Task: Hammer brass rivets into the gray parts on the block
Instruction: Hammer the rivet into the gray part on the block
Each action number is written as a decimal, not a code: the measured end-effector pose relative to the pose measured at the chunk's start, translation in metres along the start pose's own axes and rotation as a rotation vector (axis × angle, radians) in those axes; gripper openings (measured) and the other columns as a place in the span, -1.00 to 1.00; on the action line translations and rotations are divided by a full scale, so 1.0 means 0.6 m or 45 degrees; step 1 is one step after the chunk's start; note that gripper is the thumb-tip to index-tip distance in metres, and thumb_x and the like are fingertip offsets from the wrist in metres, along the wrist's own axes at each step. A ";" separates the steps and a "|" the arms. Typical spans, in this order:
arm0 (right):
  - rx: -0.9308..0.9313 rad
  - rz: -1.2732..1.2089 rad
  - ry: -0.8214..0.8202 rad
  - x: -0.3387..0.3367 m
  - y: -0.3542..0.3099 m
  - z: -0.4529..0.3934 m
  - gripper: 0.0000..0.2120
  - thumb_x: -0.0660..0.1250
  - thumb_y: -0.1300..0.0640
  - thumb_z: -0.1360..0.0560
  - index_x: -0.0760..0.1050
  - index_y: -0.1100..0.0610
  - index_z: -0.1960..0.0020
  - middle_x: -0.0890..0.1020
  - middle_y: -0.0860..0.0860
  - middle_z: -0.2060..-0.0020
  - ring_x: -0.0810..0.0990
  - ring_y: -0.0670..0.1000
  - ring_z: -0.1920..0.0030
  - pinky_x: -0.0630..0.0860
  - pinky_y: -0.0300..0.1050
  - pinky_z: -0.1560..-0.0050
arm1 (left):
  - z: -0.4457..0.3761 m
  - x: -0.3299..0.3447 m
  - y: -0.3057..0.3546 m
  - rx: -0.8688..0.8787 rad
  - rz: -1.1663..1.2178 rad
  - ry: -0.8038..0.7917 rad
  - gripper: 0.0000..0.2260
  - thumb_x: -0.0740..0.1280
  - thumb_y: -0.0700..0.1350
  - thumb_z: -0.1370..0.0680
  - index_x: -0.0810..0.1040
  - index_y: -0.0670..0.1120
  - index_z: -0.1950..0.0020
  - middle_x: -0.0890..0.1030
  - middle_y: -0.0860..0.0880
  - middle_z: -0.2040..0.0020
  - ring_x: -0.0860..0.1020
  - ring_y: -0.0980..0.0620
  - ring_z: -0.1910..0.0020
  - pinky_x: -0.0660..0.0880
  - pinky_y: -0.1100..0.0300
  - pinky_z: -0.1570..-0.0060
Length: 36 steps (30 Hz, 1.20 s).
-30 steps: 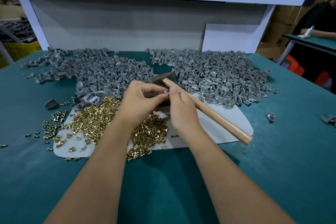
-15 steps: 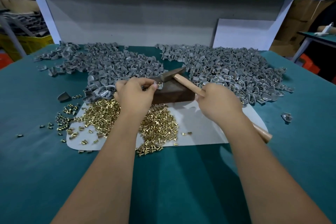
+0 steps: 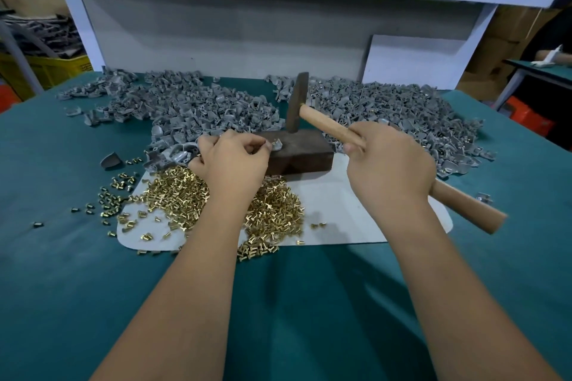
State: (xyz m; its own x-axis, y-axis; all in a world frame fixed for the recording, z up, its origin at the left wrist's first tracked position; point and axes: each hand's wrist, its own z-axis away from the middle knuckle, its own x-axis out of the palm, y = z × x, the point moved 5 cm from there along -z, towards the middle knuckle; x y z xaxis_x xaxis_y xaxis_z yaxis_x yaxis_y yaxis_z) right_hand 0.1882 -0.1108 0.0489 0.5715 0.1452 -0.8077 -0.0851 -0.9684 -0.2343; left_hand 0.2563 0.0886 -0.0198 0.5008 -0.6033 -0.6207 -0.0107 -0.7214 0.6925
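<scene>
A dark wooden block (image 3: 305,151) stands on a white mat (image 3: 346,210). On the block's left end lies a gray part (image 3: 276,144) with a brass rivet in it, pinched by my left hand (image 3: 232,161). My right hand (image 3: 388,161) grips the wooden handle of a hammer (image 3: 325,124). The hammer's dark metal head (image 3: 297,102) is raised upright above the block. A pile of brass rivets (image 3: 185,201) covers the mat's left side, partly hidden by my left forearm.
Two big heaps of gray parts lie behind the block: the left heap (image 3: 185,105) and the right heap (image 3: 402,114). Loose rivets (image 3: 108,195) are scattered on the teal table (image 3: 62,257). A white panel (image 3: 411,59) leans at the back. A yellow crate (image 3: 46,68) sits far left.
My right hand moved from the part to the hammer handle, gripped it and lifted the head up from the block. My left hand stays pinching the part on the block.
</scene>
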 end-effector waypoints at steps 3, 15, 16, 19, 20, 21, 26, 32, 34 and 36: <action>-0.079 -0.013 0.190 -0.013 -0.016 0.011 -0.75 0.24 0.03 -0.57 0.47 -0.19 -0.21 0.50 -0.07 0.24 0.33 0.03 0.30 0.09 -0.18 0.41 | 0.001 -0.002 -0.001 -0.022 0.014 0.026 -0.88 0.41 0.21 -0.48 0.65 0.21 0.17 0.39 0.24 0.17 0.23 0.03 -0.19 -0.04 0.09 0.09; -0.308 0.149 0.225 -0.003 -0.051 0.053 -0.60 0.41 0.18 -0.44 0.55 -0.08 -0.25 0.59 0.00 0.26 0.54 0.12 0.31 0.17 -0.17 0.35 | -0.003 0.003 -0.007 -0.042 0.063 -0.022 -0.91 0.43 0.19 -0.47 0.61 0.23 0.18 0.35 0.29 0.18 0.20 0.03 -0.23 0.12 0.03 -0.11; -0.306 0.176 0.170 0.001 -0.052 0.055 -0.58 0.39 0.18 -0.45 0.53 -0.10 -0.27 0.59 -0.01 0.24 0.54 0.11 0.28 0.16 -0.16 0.34 | -0.005 0.005 -0.008 -0.028 0.080 -0.044 -0.91 0.43 0.18 -0.47 0.58 0.24 0.19 0.37 0.27 0.17 0.21 0.01 -0.25 0.17 -0.02 -0.19; -0.230 0.054 0.212 -0.007 -0.048 0.054 -0.59 0.41 0.23 -0.43 0.55 -0.05 -0.25 0.58 0.02 0.28 0.53 0.14 0.30 0.19 -0.16 0.33 | 0.002 0.004 -0.009 -0.105 0.135 0.018 -0.90 0.45 0.17 -0.46 0.61 0.22 0.22 0.16 0.35 0.18 0.16 0.05 -0.17 0.17 -0.04 -0.22; -0.214 0.002 0.273 -0.013 -0.046 0.055 -0.60 0.42 0.24 -0.43 0.57 -0.02 -0.24 0.57 0.03 0.29 0.53 0.14 0.32 0.21 -0.16 0.33 | 0.004 0.003 -0.008 -0.125 0.137 0.043 -0.91 0.46 0.17 -0.45 0.64 0.20 0.20 0.12 0.35 0.18 0.15 0.05 -0.15 0.16 -0.03 -0.20; -0.217 -0.006 0.318 -0.017 -0.045 0.055 -0.60 0.41 0.23 -0.43 0.56 -0.01 -0.24 0.57 0.03 0.29 0.52 0.14 0.33 0.22 -0.16 0.34 | 0.005 0.004 -0.006 -0.125 0.132 0.047 -0.90 0.46 0.17 -0.45 0.67 0.19 0.18 0.15 0.35 0.19 0.15 0.05 -0.16 0.13 -0.01 -0.16; -0.205 0.120 0.134 0.000 -0.043 0.053 -0.59 0.28 0.12 -0.54 0.42 -0.17 -0.35 0.57 -0.05 0.14 0.53 0.09 0.19 0.14 -0.15 0.34 | 0.000 0.006 -0.011 -0.091 0.147 -0.019 -0.89 0.43 0.19 -0.47 0.65 0.19 0.18 0.25 0.37 0.18 0.16 0.11 -0.15 0.02 0.07 -0.03; -0.214 0.064 0.183 -0.004 -0.050 0.056 -0.62 0.33 0.13 -0.52 0.48 -0.16 -0.28 0.58 -0.04 0.19 0.48 0.09 0.29 0.13 -0.18 0.36 | 0.004 0.004 -0.010 -0.088 0.114 0.025 -0.89 0.44 0.19 -0.46 0.67 0.20 0.17 0.20 0.39 0.21 0.15 0.11 -0.17 -0.04 0.10 0.09; -0.160 0.095 0.106 0.002 -0.042 0.052 -0.63 0.27 0.08 -0.55 0.42 -0.23 -0.31 0.58 -0.07 0.13 0.45 0.07 0.26 0.10 -0.15 0.37 | 0.002 0.005 -0.010 -0.090 0.110 0.002 -0.89 0.43 0.22 -0.46 0.66 0.23 0.17 0.24 0.41 0.23 0.18 0.11 -0.24 -0.06 0.10 0.12; -0.138 0.011 0.181 -0.008 -0.042 0.053 -0.62 0.31 0.10 -0.53 0.47 -0.19 -0.29 0.58 -0.06 0.18 0.49 0.08 0.27 0.12 -0.17 0.37 | 0.004 0.004 -0.010 -0.132 0.116 0.021 -0.89 0.44 0.22 -0.45 0.66 0.23 0.19 0.17 0.41 0.21 0.18 0.10 -0.23 -0.05 0.10 0.08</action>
State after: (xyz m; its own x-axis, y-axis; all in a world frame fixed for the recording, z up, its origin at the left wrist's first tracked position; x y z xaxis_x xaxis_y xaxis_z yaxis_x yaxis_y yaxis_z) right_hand 0.1619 -0.0809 0.0414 0.6816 0.1137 -0.7229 -0.0069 -0.9868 -0.1617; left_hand 0.2557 0.0904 -0.0262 0.5157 -0.6584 -0.5482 0.0322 -0.6245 0.7803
